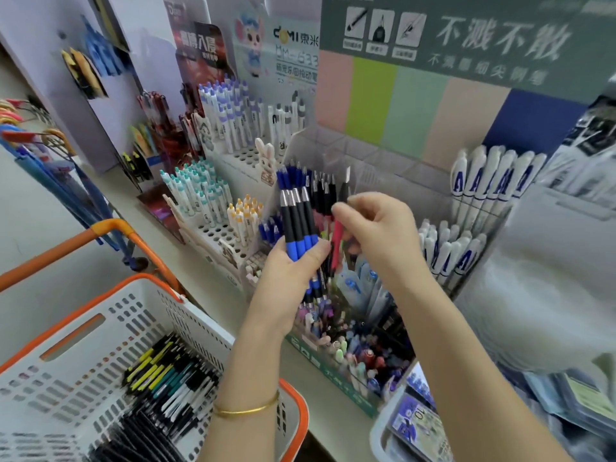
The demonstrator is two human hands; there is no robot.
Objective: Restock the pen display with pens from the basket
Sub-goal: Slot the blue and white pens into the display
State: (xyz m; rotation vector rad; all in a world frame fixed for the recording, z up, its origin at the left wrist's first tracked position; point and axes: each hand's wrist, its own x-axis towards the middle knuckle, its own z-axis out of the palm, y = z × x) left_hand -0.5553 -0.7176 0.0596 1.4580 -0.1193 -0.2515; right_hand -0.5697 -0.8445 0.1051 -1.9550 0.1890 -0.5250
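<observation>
Atop pale counter [213, 296], crowded pen display [383, 161]

Left hand [293, 261] grips pen bundle [298, 211]; right hand [376, 235] pinches red pen [337, 241]

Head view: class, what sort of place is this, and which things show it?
Most likely a stationery shop. Tiered racks of pens fill the view, printed brand boards rise behind them, and a shopping basket holds more pens, while the left hand grips a bundle of blue pens.
</observation>
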